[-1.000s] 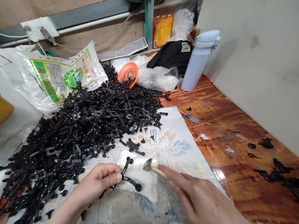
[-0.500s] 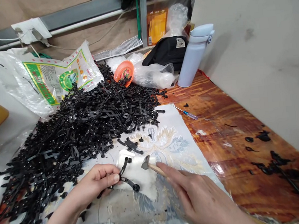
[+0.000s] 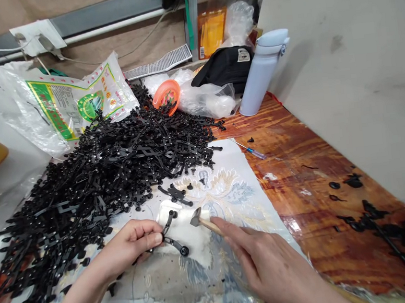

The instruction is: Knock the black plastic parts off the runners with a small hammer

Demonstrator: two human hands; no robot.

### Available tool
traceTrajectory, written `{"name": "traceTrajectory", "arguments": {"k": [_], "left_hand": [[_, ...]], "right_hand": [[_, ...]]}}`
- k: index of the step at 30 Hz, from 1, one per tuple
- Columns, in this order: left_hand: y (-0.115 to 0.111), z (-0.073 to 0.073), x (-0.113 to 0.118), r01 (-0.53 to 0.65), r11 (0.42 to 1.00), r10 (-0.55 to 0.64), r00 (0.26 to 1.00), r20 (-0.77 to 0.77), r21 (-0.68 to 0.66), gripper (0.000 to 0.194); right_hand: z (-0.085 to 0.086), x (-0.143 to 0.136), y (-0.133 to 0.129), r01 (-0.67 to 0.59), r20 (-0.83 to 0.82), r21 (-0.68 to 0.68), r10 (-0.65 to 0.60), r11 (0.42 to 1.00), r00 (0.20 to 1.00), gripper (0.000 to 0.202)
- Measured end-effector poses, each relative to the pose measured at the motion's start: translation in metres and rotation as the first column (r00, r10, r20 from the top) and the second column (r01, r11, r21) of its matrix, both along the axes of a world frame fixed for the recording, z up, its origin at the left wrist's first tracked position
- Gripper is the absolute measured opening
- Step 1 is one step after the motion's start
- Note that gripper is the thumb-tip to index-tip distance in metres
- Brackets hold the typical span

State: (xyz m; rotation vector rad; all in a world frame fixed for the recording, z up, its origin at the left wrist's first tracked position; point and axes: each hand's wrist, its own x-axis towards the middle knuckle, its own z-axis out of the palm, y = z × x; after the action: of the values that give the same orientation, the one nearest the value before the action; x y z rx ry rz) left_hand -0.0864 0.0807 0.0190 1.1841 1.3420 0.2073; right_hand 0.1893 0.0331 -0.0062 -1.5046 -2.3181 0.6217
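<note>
Labels first: the crinkly clear plastic bag with green and yellow print (image 3: pixel 74 101) has orange characters we can't make out, and the black fabric bag (image 3: pixel 221 71) carries a small pale tag too tiny for us to read. On the orange packet (image 3: pixel 212 31) we only get a barcode.

Anyway, we've got a jointed black plastic part (image 3: pixel 176 245) over a white pad (image 3: pixel 196 242) on the floral cloth (image 3: pixel 224 190). Two of its arms fan out in a V opening to our right: one slants away from us, the other slopes right and slightly toward us. Our left hand (image 3: pixel 134 245) pinches it snugly between thumb and fingers, which hide its middle. Our right hand (image 3: pixel 266 255) is wrapped round a wooden-handled tool with a grey metal blade (image 3: pixel 210 226); its long axis runs near right to far left, blade near the part but apart from it.
</note>
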Motion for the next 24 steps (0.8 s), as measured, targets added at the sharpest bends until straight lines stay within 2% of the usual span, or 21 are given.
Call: {"name": "traceTrajectory", "arguments": {"k": [5,24], "left_hand": [[0.0004,0.0003,0.0009,-0.033,0.999,0.033,0.999,0.032,-0.008,0.031],[-0.0018,-0.0003,-0.0028,-0.001,1.0,0.001,1.0,0.017,0.001,0.031]], "right_hand": [[-0.0023,0.0007,-0.0015,0.012,-0.009,-0.013,-0.012,1.0,1.0,0.053],[-0.002,0.0011,-0.0019,0.026,-0.003,-0.06,-0.026,0.998,1.0,0.056]]}}
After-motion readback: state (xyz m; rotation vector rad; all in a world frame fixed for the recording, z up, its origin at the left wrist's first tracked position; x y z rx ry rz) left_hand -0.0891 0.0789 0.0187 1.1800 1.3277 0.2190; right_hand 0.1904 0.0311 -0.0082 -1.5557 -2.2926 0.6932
